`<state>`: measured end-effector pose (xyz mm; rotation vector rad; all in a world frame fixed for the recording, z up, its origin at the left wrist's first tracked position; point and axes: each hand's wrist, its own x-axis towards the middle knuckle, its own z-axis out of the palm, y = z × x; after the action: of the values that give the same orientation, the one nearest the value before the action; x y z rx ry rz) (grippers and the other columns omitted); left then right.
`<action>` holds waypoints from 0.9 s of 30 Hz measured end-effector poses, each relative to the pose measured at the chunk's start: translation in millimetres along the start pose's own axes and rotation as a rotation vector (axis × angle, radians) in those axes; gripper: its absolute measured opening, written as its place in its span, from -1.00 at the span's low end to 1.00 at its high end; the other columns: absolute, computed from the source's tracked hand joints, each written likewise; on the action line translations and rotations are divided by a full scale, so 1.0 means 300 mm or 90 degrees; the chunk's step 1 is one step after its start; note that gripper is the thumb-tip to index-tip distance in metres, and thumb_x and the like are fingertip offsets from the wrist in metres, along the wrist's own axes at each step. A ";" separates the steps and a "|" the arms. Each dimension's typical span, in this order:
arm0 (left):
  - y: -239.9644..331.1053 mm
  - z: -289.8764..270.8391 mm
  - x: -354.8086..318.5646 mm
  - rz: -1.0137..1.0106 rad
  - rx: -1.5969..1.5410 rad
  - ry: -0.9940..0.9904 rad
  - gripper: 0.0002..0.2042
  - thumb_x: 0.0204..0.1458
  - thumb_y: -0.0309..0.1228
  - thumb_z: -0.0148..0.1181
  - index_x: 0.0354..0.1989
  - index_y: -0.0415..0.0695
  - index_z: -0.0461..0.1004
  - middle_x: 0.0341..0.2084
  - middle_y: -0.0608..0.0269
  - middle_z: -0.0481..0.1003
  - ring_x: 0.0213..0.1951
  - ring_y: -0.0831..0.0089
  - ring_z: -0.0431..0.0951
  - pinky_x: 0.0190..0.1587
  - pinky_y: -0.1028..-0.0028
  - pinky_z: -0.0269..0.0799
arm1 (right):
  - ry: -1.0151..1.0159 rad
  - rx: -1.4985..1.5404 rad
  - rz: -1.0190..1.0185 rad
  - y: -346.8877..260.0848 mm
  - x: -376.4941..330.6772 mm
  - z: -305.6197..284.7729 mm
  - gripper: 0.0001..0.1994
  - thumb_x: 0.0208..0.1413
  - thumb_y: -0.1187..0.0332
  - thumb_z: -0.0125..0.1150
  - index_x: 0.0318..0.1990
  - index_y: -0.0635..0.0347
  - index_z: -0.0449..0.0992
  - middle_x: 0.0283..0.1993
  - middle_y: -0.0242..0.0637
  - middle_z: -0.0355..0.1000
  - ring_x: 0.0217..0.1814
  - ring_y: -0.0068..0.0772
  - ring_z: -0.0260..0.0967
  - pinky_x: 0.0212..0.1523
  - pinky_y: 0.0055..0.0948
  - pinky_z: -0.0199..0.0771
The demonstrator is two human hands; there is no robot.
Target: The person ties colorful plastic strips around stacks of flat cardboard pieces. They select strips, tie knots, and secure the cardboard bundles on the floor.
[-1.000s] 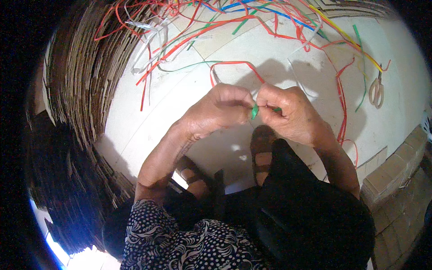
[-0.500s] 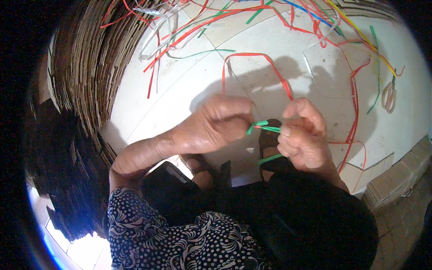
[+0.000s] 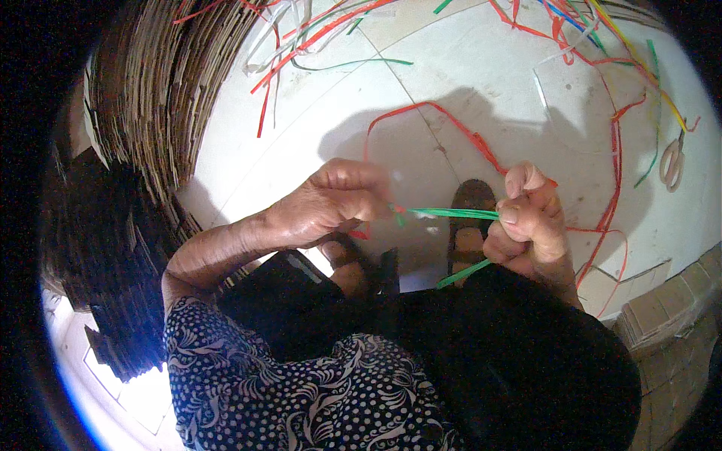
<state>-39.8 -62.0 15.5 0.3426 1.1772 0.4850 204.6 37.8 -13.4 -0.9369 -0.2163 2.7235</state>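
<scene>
A pale tiled floor (image 3: 286, 150), crossed by dark seams and shadows, fills most of the scene, with bright light at its lower left edge. Along its left side a tall bank of cardboard (image 3: 150, 105) curves away in tight layers; a smaller stack (image 3: 662, 301) lies at the right. The person's black trousers (image 3: 511, 338) and patterned shirt (image 3: 316, 398) take up the near side. Loose strips (image 3: 323, 34) in red, white, green, blue and yellow litter the far floor, and a red strip (image 3: 475, 138) arches just beyond the hands. The left grip (image 3: 335, 207) and right grip (image 3: 530, 218) are raised before the lap, well apart, above a sandal (image 3: 472, 199). Scissors (image 3: 671, 167) lie far right, handles toward the person. Between the hands is the green strip (image 3: 455, 213), its long axis running left to right, almost level, dipping slightly rightward. The right grip pinches its right end; the left, blurred at the fingertips, pinches the other. More green slants down-left below the right grip.
</scene>
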 end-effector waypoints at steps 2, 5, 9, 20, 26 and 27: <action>0.009 0.004 -0.039 -0.038 0.056 0.017 -0.84 -0.01 -0.55 -0.01 -0.25 -0.23 0.44 -0.40 0.37 0.46 -0.36 0.65 0.40 -0.32 0.62 0.34 | -0.016 0.009 0.016 0.003 0.001 -0.003 -0.79 -0.04 0.57 -0.06 -0.29 0.05 0.13 -0.74 -0.54 -0.12 -0.80 -0.72 -0.31 -0.76 -0.58 -0.28; 0.005 0.022 -0.070 -0.007 -0.010 0.006 -0.83 0.02 -0.55 0.00 -0.22 -0.24 0.44 -0.42 0.40 0.45 -0.37 0.67 0.39 -0.34 0.63 0.32 | -0.021 0.003 0.022 0.001 0.000 -0.011 -0.79 -0.04 0.57 -0.06 -0.30 0.05 0.12 -0.74 -0.54 -0.11 -0.80 -0.71 -0.30 -0.77 -0.57 -0.27; -0.033 0.045 -0.108 -0.035 -0.047 0.022 -0.85 0.07 -0.49 0.04 -0.20 -0.19 0.45 -0.42 0.44 0.44 -0.38 0.72 0.38 -0.34 0.68 0.31 | -0.023 -0.066 0.006 0.020 -0.004 -0.029 -0.79 -0.04 0.57 -0.04 -0.30 0.05 0.13 -0.74 -0.54 -0.08 -0.81 -0.71 -0.28 -0.77 -0.57 -0.26; 0.111 -0.227 -0.061 0.174 0.383 0.323 -0.90 0.06 -0.61 -0.04 -0.49 -0.20 0.33 -0.57 0.46 0.22 -0.53 0.71 0.18 -0.42 0.69 0.18 | 0.104 -1.034 -0.176 -0.042 -0.247 -0.280 -0.87 0.12 0.37 -0.01 -0.23 0.17 0.42 -0.39 -0.11 0.39 -0.35 -0.01 0.37 -0.34 -0.22 0.37; 0.201 -0.165 0.067 0.300 0.731 0.236 -0.93 0.02 -0.66 0.02 -0.45 -0.24 0.32 -0.63 0.36 0.23 -0.55 0.67 0.14 -0.50 0.63 0.13 | 0.341 -1.105 -0.180 0.172 -0.520 -0.506 -0.89 0.12 0.38 -0.03 -0.24 0.17 0.35 -0.41 -0.06 0.37 -0.37 0.05 0.34 -0.40 -0.17 0.35; 0.190 -0.169 0.086 0.390 0.706 0.200 -0.93 0.03 -0.66 0.02 -0.45 -0.23 0.33 -0.62 0.35 0.23 -0.55 0.65 0.15 -0.51 0.63 0.13 | 0.343 -1.068 -0.170 0.176 -0.548 -0.495 -0.91 0.12 0.40 -0.04 -0.25 0.17 0.33 -0.44 -0.03 0.34 -0.36 0.07 0.34 -0.42 -0.15 0.35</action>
<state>-89.9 0.2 5.6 1.6618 1.5694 0.3675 412.0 -51.0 -45.3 -1.6206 -2.3680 1.4186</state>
